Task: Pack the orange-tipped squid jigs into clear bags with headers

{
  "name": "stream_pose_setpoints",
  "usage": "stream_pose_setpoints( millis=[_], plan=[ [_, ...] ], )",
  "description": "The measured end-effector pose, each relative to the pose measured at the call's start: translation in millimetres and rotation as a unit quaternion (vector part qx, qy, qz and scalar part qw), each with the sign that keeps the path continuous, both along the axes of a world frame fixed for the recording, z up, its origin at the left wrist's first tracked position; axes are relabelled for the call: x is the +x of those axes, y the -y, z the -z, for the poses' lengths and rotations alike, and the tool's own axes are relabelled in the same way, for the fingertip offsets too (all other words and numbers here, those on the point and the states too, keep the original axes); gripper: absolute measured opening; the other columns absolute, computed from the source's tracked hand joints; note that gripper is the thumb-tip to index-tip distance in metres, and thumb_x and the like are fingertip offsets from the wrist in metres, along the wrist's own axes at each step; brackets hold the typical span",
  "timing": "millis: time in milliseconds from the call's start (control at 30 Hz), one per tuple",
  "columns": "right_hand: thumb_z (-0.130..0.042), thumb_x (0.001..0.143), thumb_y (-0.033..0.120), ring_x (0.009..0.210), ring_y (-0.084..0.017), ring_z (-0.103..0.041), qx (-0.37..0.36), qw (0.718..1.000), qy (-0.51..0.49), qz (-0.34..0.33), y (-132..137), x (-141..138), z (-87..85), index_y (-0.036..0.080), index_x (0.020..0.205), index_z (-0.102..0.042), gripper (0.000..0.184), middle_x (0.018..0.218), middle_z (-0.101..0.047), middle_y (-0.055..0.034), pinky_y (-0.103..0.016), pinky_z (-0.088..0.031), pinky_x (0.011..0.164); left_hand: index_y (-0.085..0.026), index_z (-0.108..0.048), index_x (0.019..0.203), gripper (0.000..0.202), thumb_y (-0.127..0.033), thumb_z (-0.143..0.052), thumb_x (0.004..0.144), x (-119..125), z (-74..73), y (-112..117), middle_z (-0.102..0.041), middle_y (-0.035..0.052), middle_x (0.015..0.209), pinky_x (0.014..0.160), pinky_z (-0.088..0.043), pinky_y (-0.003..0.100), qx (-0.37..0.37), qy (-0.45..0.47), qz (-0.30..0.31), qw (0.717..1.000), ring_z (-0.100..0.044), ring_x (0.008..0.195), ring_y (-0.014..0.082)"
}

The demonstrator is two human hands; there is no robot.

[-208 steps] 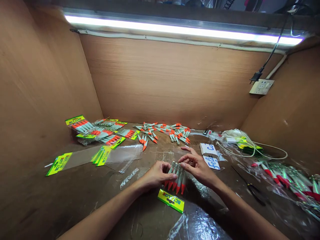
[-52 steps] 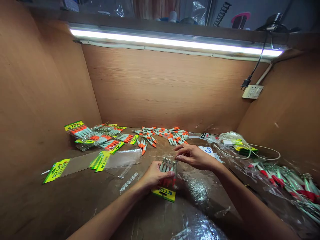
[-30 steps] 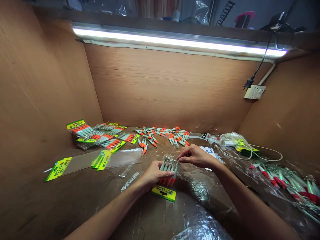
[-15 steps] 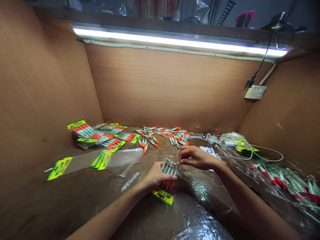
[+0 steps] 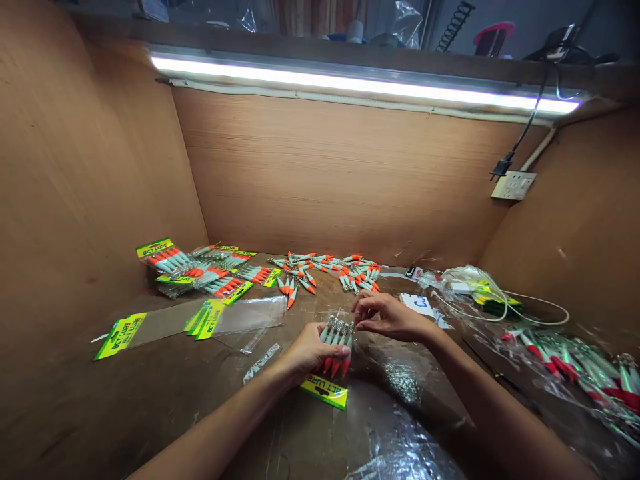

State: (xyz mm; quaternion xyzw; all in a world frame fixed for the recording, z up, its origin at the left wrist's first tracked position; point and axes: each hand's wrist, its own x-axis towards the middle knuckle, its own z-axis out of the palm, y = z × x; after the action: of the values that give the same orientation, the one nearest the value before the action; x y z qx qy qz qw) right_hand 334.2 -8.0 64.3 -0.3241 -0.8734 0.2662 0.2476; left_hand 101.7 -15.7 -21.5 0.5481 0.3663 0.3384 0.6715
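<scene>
A clear packet of fishing lures (image 5: 336,353) with pale bodies and orange tips is in my left hand (image 5: 307,352), the thumb pressed across its front. Its yellow-green header card (image 5: 325,392) points toward me, and the metal ends of the lures face away. My right hand (image 5: 383,315) is closed in a pinch at the packet's upper right corner, beside the metal end of the rightmost lure. What exactly lies between those fingertips is too small to make out. Beyond both hands lies a pile of loose orange-tipped lures (image 5: 327,265).
Filled lure packets (image 5: 200,270) are heaped at the back left. Flat bags with yellow headers (image 5: 120,335) lie in front of them. On the right are a white cable (image 5: 543,298), a lettered white card (image 5: 417,304) and red-tipped lures (image 5: 565,363) in plastic.
My right hand has shifted slightly left, closer to the packet's corner. The packet has tilted a little in my left hand, which keeps its hold.
</scene>
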Motion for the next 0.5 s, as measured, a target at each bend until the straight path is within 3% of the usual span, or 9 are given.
stream_pose_setpoints(
  millis=[100, 333, 500],
  plan=[
    [-0.067, 0.089, 0.039, 0.080, -0.015, -0.060, 0.011, 0.999, -0.021, 0.028, -1, -4, 2.9, 0.020, 0.095, -0.071, 0.020, 0.099, -0.064, -0.0048, -0.027, -0.049, 0.073, -0.012, -0.065, 0.082, 0.044, -0.036, -0.091, 0.055, 1, -3.0, 1, -0.069, 0.0022, 0.065, 0.046, -0.044, 0.021, 0.001, -0.002, -0.015, 1.000, -0.062, 0.049, 0.0147],
    [-0.067, 0.089, 0.037, 0.075, -0.016, -0.060, -0.002, 0.997, -0.038, 0.069, -5, -6, 12.8, 0.018, 0.087, -0.074, 0.020, 0.085, -0.067, -0.0037, -0.026, -0.046, 0.069, -0.012, -0.065, 0.082, 0.045, -0.036, -0.092, 0.055, 3, 3.3, -2, -0.068, 0.0012, 0.066, 0.051, -0.046, 0.022, 0.017, 0.005, -0.067, 0.998, -0.061, 0.052, 0.0137],
    [-0.064, 0.091, 0.037, 0.077, -0.016, -0.060, 0.015, 0.997, -0.019, 0.078, -6, -6, 13.2, 0.019, 0.089, -0.074, 0.021, 0.085, -0.068, -0.0037, -0.026, -0.045, 0.070, -0.012, -0.065, 0.085, 0.043, -0.036, -0.090, 0.058, 3, 5.7, -3, -0.067, 0.0001, 0.066, 0.051, -0.045, 0.022, 0.029, 0.001, -0.059, 0.998, -0.060, 0.052, 0.0130]
  ],
)
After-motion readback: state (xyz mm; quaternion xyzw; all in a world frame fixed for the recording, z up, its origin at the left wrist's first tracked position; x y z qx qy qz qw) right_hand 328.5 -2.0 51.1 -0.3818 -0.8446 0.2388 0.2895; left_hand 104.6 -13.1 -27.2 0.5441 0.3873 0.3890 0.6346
